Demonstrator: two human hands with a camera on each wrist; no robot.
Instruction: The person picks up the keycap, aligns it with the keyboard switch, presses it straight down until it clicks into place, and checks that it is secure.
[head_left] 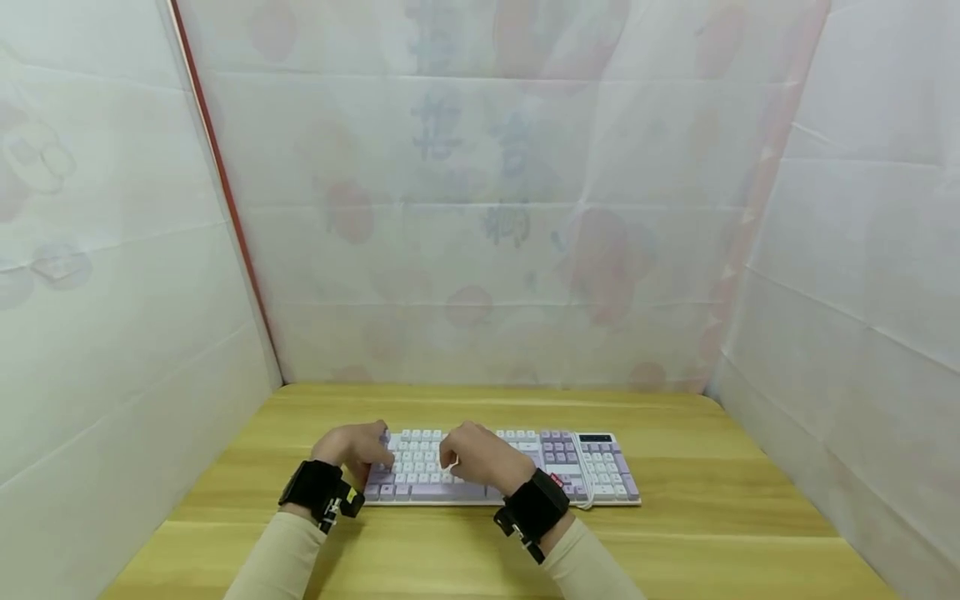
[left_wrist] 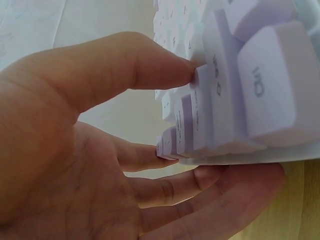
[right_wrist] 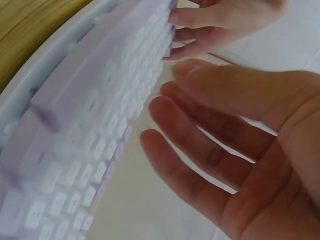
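A white and lilac keyboard lies on the wooden table, its long side facing me. At its left end my left hand holds it. The left wrist view shows the thumb on the edge keys and the other fingers along and below the rim. My right hand hovers over the middle keys with loosely bent fingers. In the right wrist view these fingers stand apart from the keys, and I see nothing held between them.
A white cable lies folded across the keyboard's right part, near a small red tag. Pale printed sheets hang behind the table and on both sides.
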